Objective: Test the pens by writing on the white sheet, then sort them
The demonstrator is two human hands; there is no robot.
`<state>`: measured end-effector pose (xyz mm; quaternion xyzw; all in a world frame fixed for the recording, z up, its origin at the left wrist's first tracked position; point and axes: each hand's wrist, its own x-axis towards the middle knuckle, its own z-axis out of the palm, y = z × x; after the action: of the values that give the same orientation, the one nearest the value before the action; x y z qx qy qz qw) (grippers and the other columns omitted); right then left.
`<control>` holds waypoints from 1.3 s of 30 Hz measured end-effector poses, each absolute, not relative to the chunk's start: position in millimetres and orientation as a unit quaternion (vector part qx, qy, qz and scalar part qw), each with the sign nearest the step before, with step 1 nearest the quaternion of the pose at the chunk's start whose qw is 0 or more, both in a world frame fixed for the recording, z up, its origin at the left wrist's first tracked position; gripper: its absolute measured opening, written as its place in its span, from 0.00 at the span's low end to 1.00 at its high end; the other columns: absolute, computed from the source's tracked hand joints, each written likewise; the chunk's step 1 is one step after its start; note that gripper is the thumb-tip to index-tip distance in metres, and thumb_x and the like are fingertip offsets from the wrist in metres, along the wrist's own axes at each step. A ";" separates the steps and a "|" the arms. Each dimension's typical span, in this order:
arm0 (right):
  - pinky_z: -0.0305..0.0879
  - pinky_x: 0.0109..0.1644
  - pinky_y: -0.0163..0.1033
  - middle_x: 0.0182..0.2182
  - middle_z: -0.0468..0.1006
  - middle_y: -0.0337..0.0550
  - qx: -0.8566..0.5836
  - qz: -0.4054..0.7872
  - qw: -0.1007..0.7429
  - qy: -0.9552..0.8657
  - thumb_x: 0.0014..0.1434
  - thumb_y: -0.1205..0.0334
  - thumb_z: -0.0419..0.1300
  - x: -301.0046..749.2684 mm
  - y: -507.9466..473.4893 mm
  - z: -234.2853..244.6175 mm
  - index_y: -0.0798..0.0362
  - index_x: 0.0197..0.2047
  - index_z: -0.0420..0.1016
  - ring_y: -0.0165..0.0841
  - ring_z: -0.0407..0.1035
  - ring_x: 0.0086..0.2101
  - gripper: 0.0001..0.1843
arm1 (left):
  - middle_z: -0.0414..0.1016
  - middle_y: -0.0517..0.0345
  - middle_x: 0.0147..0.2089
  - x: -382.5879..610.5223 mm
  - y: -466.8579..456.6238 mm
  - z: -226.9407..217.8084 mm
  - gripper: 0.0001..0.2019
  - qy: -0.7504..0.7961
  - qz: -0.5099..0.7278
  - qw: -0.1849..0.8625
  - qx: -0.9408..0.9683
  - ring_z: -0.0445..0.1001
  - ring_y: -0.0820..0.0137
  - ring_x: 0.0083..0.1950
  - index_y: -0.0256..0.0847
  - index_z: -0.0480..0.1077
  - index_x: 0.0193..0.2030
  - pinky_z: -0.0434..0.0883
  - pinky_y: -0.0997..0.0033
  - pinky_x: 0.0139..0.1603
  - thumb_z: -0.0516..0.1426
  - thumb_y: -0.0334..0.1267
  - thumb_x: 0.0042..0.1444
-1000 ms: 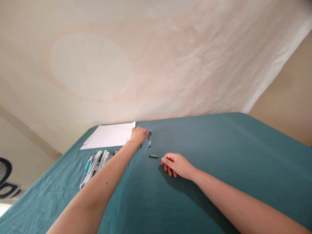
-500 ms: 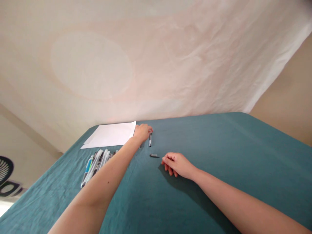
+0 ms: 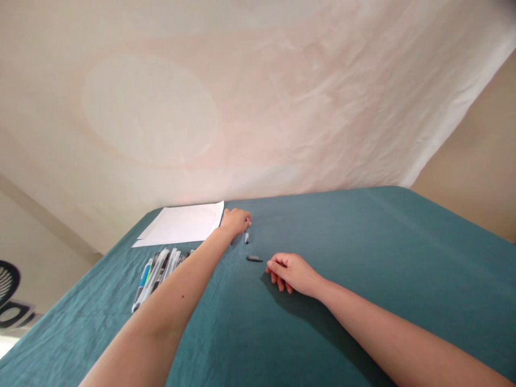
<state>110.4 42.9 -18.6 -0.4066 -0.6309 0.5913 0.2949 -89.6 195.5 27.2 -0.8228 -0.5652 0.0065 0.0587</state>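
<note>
My left hand (image 3: 237, 221) reaches out to the far part of the table, beside the paper. Its fingers are closed over the upper end of a slim pen (image 3: 246, 236), whose lower part shows below them. The hand hides the pen's top. My right hand (image 3: 296, 274) rests on the cloth with loosely curled fingers and nothing visible in them. Just left of its fingertips, apart from them, lies a small dark pen cap (image 3: 253, 258). Part of another small item peeks out beside my left wrist, too covered to name.
White paper sheets (image 3: 181, 223) lie at the far left of the teal tablecloth (image 3: 363, 258). Closer in, several pens and markers (image 3: 155, 274) lie side by side, partly behind my left forearm. A pale cloth (image 3: 258, 107) hangs behind the table; a black fan (image 3: 8, 282) shows at the left.
My left hand has come slightly nearer, and its fingers have lowered over the pen's upper end, covering more of it. My right hand has stayed in place.
</note>
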 end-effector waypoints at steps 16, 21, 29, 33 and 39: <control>0.55 0.13 0.25 0.22 0.71 0.36 -0.404 0.595 0.299 -0.627 0.60 0.47 0.51 110.6 43.9 -22.3 0.55 0.34 0.68 0.22 0.63 0.15 0.19 | 0.75 0.57 0.36 -84.3 90.1 36.8 0.04 -0.362 0.018 0.027 -0.932 0.70 0.65 0.43 0.43 0.73 0.36 0.59 0.67 0.42 0.59 0.35 0.52; 0.55 0.13 0.26 0.22 0.71 0.36 -0.404 0.591 0.301 -0.630 0.59 0.46 0.51 110.6 42.9 -20.6 0.55 0.34 0.68 0.22 0.63 0.15 0.19 | 0.73 0.56 0.38 -73.6 105.4 37.7 0.04 -0.318 0.000 0.097 -0.943 0.66 0.65 0.46 0.43 0.71 0.38 0.55 0.64 0.43 0.56 0.33 0.57; 0.54 0.13 0.25 0.22 0.70 0.35 -0.406 0.592 0.297 -0.630 0.60 0.47 0.50 109.7 42.1 -19.6 0.55 0.34 0.68 0.22 0.62 0.15 0.18 | 0.75 0.53 0.35 -63.4 178.9 43.7 0.06 -0.327 0.028 0.119 -0.937 0.65 0.64 0.44 0.42 0.72 0.32 0.54 0.64 0.44 0.55 0.31 0.57; 0.54 0.13 0.24 0.22 0.70 0.35 -0.405 0.595 0.292 -0.630 0.60 0.48 0.50 110.0 42.2 -18.3 0.55 0.34 0.68 0.21 0.63 0.15 0.18 | 0.75 0.54 0.35 -73.1 190.2 37.5 0.07 -0.347 0.029 0.103 -0.932 0.67 0.66 0.44 0.43 0.73 0.31 0.54 0.66 0.44 0.55 0.31 0.56; 0.54 0.12 0.25 0.22 0.70 0.35 -0.402 0.591 0.297 -0.633 0.60 0.47 0.50 109.6 42.0 -19.2 0.55 0.34 0.68 0.22 0.62 0.15 0.18 | 0.76 0.55 0.37 -82.9 181.8 35.9 0.09 -0.384 0.024 0.079 -0.920 0.70 0.68 0.44 0.44 0.74 0.33 0.57 0.69 0.46 0.54 0.28 0.54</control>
<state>109.6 42.0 -19.2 -0.4019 -0.6335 0.5910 0.2966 -82.9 181.8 35.9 -0.9198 -0.3838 0.0240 0.0788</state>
